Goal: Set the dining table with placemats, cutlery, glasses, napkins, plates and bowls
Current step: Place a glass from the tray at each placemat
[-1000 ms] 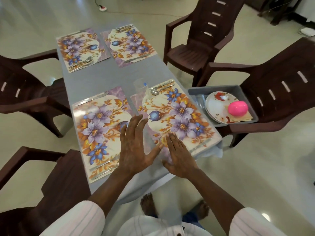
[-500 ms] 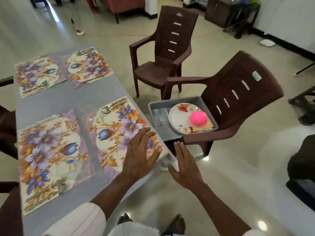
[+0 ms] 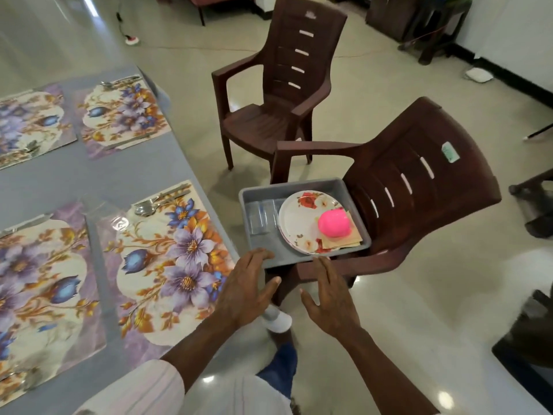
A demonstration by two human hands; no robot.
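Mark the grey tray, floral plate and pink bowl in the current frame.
grey tray (image 3: 270, 242), head view, bare floor near its front-left corner.
floral plate (image 3: 296, 220), head view, plain white centre.
pink bowl (image 3: 333, 223), head view, middle of its rounded top.

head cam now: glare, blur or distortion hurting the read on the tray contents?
Head view: tray contents sharp, plate and pink bowl clear; clear glasses low-contrast, count unreadable. Head view: glare spots on the floor near the bottom, motion blur at the right edge, wide-angle slightly bends the table edge.
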